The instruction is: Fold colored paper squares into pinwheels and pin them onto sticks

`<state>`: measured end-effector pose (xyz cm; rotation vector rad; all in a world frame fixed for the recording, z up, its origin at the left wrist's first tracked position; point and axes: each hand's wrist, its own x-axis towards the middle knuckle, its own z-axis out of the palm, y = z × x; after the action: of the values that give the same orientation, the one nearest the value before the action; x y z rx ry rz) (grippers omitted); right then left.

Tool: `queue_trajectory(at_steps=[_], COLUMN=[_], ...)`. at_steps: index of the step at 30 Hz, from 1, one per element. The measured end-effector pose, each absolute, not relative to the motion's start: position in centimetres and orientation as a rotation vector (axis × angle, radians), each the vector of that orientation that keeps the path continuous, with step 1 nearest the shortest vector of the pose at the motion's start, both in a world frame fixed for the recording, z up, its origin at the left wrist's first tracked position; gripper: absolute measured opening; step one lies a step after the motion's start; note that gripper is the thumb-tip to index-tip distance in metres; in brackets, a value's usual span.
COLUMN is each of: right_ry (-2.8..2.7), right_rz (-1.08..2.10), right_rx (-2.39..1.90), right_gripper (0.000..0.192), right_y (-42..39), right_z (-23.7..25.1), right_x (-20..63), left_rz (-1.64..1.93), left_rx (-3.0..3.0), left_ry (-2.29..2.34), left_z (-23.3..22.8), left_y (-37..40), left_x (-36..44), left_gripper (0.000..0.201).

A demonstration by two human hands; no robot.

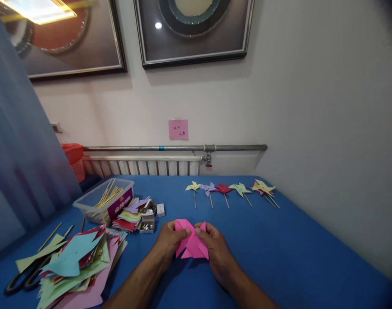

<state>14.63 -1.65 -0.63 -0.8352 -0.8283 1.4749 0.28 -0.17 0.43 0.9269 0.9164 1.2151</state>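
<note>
On the blue table (279,257), near its middle, a pink folded paper (192,244) is held between both hands. It is pinched at its upper left edge by the fingers of the left hand (169,241), and at its upper right corner by the thumb and fingers of the right hand (216,248). A heap of coloured paper scraps (80,262) is seen to the left, with scissors (25,277) beside it and a clear tub of sticks (104,201) behind. A row of finished pinwheels (231,191) is laid out further back.
</note>
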Motion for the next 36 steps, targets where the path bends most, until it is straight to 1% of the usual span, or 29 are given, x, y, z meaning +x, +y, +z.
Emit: queue_trajectory(at_steps=[6, 10, 18, 28, 33, 36], right_ry=[-0.771, -0.794, -0.809, -0.785, -0.779, -0.762], right_rz=[1.675, 1.650, 1.607, 1.596, 1.536, 1.475], right_rx=[-0.832, -0.857, -0.842, -0.855, -0.866, -0.888], right_gripper=[0.045, 0.047, 0.043, 0.040, 0.040, 0.039], right_y=[-2.6, -2.7, -2.8, -2.7, -2.2, -1.7], right_z=[0.3, 0.3, 0.3, 0.2, -0.7, -1.2], right_x=[14.6, 14.6, 14.2, 14.2, 14.2, 14.3], left_rz=[1.231, 1.243, 1.266, 1.230, 1.231, 1.310], left_rx=[0.880, 0.875, 0.901, 0.929, 0.956, 1.045], left_ry=[0.911, 0.913, 0.923, 0.952, 0.957, 1.021], left_z=[1.2, 1.1, -0.6, 0.6, 0.4, 0.2], left_y=[-0.5, -0.5, 0.1, -0.4, -0.2, 0.1], left_x=[0.3, 0.4, 0.6, 0.6, 0.7, 0.5], left_gripper=[0.038, 0.039, 0.040, 0.043, 0.042, 0.036])
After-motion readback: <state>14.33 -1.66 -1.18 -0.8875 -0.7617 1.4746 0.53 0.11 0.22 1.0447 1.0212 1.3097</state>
